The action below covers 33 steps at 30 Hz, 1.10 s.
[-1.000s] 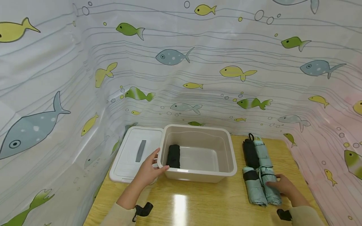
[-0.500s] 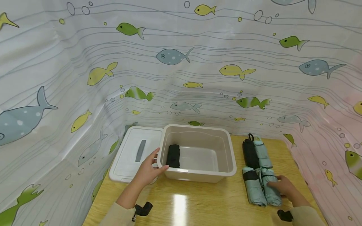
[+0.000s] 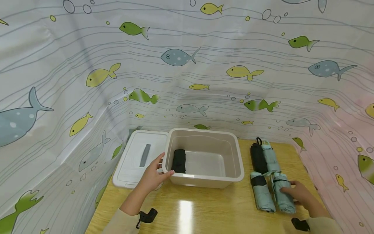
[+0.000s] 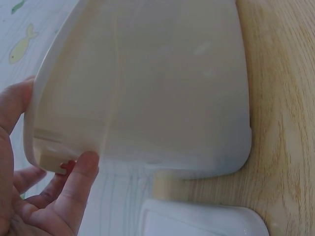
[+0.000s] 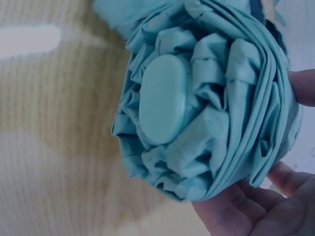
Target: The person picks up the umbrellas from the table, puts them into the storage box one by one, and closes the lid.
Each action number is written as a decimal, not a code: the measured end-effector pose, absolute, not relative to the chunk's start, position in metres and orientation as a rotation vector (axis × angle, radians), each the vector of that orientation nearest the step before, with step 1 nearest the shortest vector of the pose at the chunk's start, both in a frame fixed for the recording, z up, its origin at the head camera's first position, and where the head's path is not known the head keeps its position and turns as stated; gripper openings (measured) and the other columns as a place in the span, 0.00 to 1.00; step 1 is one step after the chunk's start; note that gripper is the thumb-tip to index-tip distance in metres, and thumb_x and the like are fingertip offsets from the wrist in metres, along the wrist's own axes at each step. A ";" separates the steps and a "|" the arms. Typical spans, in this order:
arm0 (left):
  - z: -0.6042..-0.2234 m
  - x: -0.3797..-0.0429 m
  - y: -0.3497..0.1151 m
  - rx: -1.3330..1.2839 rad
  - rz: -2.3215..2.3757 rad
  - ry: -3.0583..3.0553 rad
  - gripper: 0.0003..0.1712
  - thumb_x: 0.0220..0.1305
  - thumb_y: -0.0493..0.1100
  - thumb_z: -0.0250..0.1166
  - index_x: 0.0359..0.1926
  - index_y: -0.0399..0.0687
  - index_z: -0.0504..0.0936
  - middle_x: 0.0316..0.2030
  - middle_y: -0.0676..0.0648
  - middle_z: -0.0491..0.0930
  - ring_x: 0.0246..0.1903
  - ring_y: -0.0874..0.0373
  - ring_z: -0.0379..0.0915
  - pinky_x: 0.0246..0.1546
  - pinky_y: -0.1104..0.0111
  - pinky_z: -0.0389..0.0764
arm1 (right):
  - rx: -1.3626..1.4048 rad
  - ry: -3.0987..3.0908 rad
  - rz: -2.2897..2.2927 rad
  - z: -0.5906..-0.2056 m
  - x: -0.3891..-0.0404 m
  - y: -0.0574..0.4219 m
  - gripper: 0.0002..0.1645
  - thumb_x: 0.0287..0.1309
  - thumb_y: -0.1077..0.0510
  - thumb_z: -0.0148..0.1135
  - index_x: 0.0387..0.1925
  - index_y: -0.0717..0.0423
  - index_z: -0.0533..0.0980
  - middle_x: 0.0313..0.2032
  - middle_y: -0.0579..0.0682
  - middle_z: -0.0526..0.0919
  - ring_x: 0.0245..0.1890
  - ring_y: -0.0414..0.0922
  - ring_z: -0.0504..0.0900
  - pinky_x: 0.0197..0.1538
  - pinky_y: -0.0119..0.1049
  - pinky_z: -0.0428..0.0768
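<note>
My left hand (image 3: 153, 176) grips the left corner of a beige plastic storage bin (image 3: 201, 182). In the left wrist view, its thumb and fingers curl round the rim of the bin (image 4: 162, 88). Inside, against the left wall, stands or lies a black folded umbrella (image 3: 179, 161). My right hand (image 3: 299, 194) holds a light teal folded umbrella (image 3: 284, 202) at the right. The right wrist view shows the end of this teal umbrella (image 5: 211, 113), with an oval handle cap; fingers reach under it and the thumb lies on its side.
Another teal umbrella (image 3: 264, 198) lies just left of the held one. Behind them are a black umbrella (image 3: 258, 159) and a third teal umbrella (image 3: 271, 159). A white lid (image 3: 132, 162) with a grey handle lies left of the bin. A fish-patterned sheet (image 3: 216, 107) surrounds the wooden table (image 3: 222, 208).
My right hand has shifted the held teal umbrella slightly right, and a gap has opened between it and its teal neighbour. My left hand has stayed on the bin's corner.
</note>
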<state>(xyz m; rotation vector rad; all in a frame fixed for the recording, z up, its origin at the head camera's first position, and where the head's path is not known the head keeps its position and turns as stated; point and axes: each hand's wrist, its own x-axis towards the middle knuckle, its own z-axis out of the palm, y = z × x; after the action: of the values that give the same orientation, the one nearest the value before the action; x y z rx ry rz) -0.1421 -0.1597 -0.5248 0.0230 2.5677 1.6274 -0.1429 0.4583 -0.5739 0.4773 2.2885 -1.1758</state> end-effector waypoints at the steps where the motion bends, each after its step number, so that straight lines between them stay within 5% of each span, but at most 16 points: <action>1: -0.525 -0.142 -0.160 0.023 1.628 2.569 0.56 0.55 0.51 0.78 0.78 0.50 0.56 0.64 0.37 0.69 0.61 0.40 0.70 0.52 0.57 0.83 | 0.479 2.287 -1.184 -0.571 -0.143 0.457 0.57 0.65 0.46 0.64 0.68 0.81 0.41 0.57 0.83 0.59 0.46 0.62 0.80 0.44 0.56 0.84; 10: -0.524 -0.142 -0.161 0.010 1.636 2.546 0.56 0.56 0.52 0.77 0.79 0.53 0.55 0.66 0.38 0.67 0.63 0.40 0.68 0.54 0.56 0.82 | 0.414 2.312 -1.194 -0.539 -0.148 0.448 0.57 0.67 0.44 0.61 0.70 0.79 0.41 0.58 0.80 0.63 0.44 0.54 0.82 0.47 0.55 0.84; 33: -0.529 -0.143 -0.161 0.008 1.638 2.548 0.55 0.56 0.51 0.77 0.79 0.54 0.56 0.66 0.37 0.66 0.63 0.39 0.68 0.53 0.55 0.82 | 0.181 2.356 -1.178 -0.438 -0.170 0.410 0.55 0.68 0.46 0.60 0.72 0.76 0.38 0.62 0.81 0.59 0.50 0.57 0.80 0.51 0.55 0.83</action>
<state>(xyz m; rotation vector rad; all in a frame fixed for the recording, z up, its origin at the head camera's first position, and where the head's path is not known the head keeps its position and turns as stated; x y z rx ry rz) -0.1430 -0.1613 -0.5293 0.0077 2.5477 1.6382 -0.1697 0.4098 -0.4375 0.1808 2.3555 -1.1785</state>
